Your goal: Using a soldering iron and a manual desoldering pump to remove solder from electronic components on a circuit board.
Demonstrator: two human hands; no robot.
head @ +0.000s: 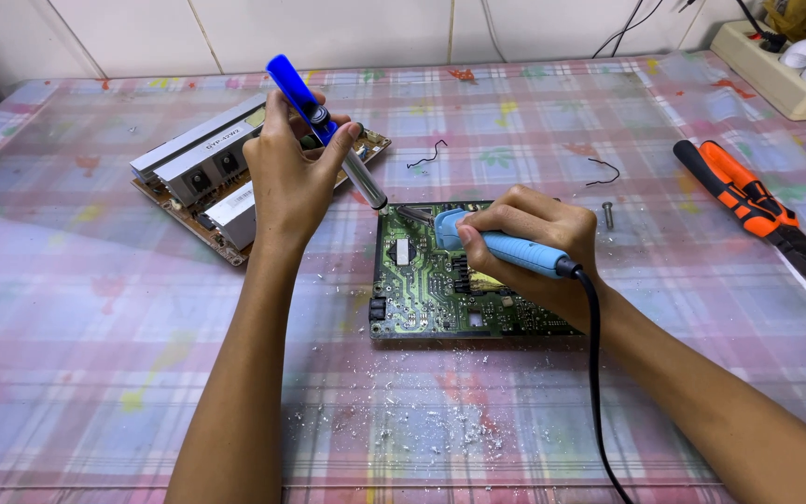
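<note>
Single view, head-worn camera. Looks down and forward across table (67,308) toward tiled wall at far edge. Close range: both forearms enter from bottom edge, green circuit board (422,289) sits just below frame centre. Power strip (771,79) marks far right corner beyond board. No second view.
</note>
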